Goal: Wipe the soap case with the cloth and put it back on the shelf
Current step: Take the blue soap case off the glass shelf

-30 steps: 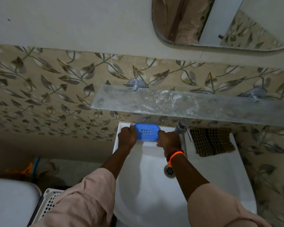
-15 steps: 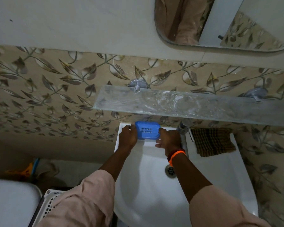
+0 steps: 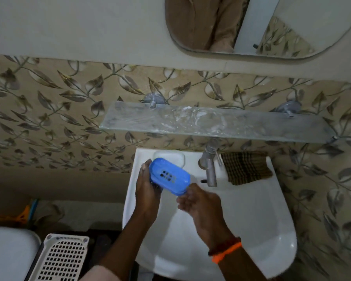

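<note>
- My left hand (image 3: 148,187) grips the blue soap case (image 3: 169,175) at its left end, tilted above the white sink (image 3: 251,220).
- My right hand (image 3: 199,201) touches its lower right end, fingers loose.
- The checked cloth (image 3: 246,168) lies on the sink rim, right of the tap (image 3: 209,165).
- The glass shelf (image 3: 211,123) hangs above.

Sink (image 3: 251,230); tap (image 3: 210,169); mirror (image 3: 292,21)
</note>
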